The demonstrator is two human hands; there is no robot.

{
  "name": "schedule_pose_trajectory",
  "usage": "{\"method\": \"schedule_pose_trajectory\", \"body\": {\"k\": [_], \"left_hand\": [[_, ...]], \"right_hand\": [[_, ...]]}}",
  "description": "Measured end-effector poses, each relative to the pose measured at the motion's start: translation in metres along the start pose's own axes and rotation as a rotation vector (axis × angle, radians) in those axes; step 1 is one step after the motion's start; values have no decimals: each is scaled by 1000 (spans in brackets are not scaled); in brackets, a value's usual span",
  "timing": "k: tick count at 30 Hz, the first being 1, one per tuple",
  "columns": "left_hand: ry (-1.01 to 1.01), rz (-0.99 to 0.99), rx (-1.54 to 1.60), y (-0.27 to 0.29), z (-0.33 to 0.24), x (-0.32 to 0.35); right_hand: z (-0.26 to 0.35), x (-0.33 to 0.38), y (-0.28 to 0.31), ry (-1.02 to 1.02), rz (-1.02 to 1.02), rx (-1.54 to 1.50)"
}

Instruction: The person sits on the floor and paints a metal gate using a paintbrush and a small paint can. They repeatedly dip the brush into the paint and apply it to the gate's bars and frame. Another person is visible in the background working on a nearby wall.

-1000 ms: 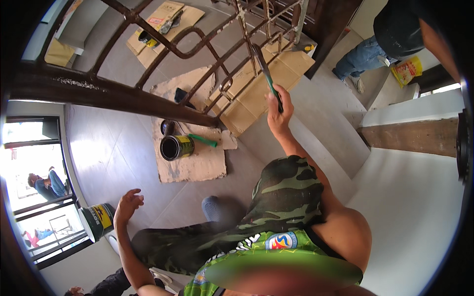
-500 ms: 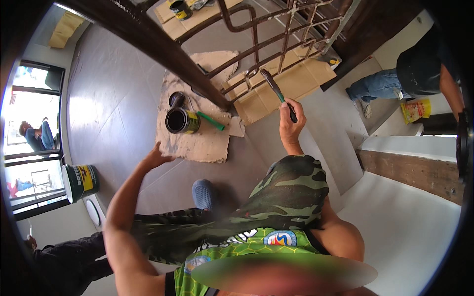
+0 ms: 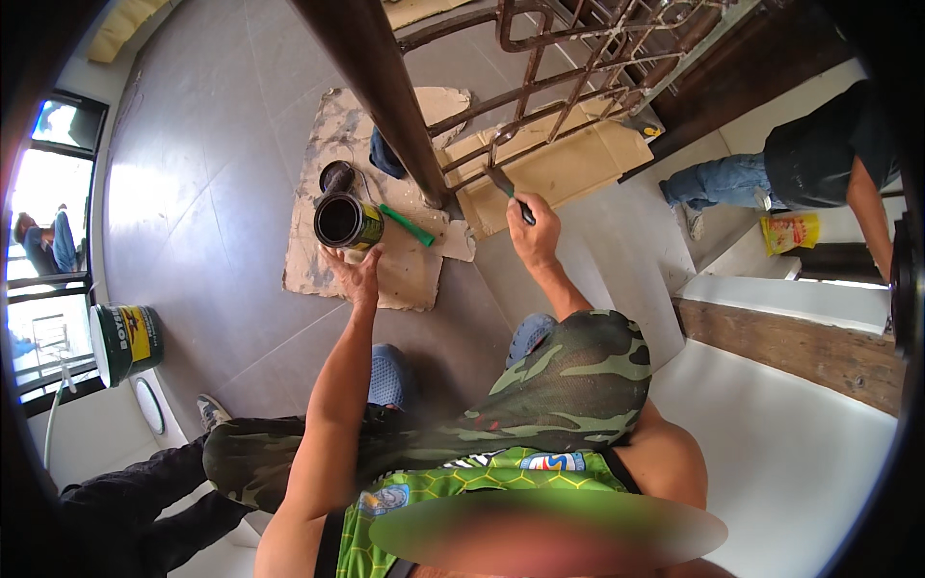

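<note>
Paintbrush (image 3: 511, 196) was in my right hand (image 3: 536, 231), fingers wrapped shut around the dark handle, bristle end pointing up-left at the lower bars of the rusty metal railing (image 3: 568, 87). Light and stiff by the look of it, with a thin handle, so the mid-handle grip seemed right for control. Bristles probably wet, so I judged the head end not worth touching.

Open paint can (image 3: 345, 222) sat on the stained cardboard sheet (image 3: 332, 270) on the floor, just left of the dark railing post (image 3: 381, 91). My left hand (image 3: 355, 275) was right at its lower edge, fingers spread wide, holding nothing; I couldn't tell if they touched the can wall. Can looked part full, so likely heavy for its size and sloshy. Rim and sides may have been slick with paint, so best taken around the body, kept upright. Its lid (image 3: 336, 176) lay just behind it, and a green-handled tool (image 3: 406, 224) lay beside it on the cardboard.

Further out: a second cardboard piece (image 3: 568, 173) under the railing, a green bucket (image 3: 125, 342) well off to my left near the window. Another person (image 3: 809, 169) was on the steps to my right, with a yellow bag (image 3: 790, 231) next to them.
</note>
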State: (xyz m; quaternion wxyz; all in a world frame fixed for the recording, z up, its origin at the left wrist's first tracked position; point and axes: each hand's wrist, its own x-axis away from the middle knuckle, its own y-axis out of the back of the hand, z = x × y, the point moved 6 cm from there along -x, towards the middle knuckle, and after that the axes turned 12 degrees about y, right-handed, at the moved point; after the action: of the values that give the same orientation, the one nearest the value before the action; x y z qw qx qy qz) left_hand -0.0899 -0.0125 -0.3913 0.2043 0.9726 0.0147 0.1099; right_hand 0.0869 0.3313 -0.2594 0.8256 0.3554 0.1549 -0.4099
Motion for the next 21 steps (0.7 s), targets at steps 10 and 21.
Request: {"method": "schedule_pose_trajectory", "body": {"k": [10, 21], "left_hand": [[-61, -11, 170, -12, -22, 0], [-125, 36, 71, -4, -34, -20]], "right_hand": [[-9, -4, -9, -9, 125, 23], [15, 11, -34, 40, 289, -21]]}}
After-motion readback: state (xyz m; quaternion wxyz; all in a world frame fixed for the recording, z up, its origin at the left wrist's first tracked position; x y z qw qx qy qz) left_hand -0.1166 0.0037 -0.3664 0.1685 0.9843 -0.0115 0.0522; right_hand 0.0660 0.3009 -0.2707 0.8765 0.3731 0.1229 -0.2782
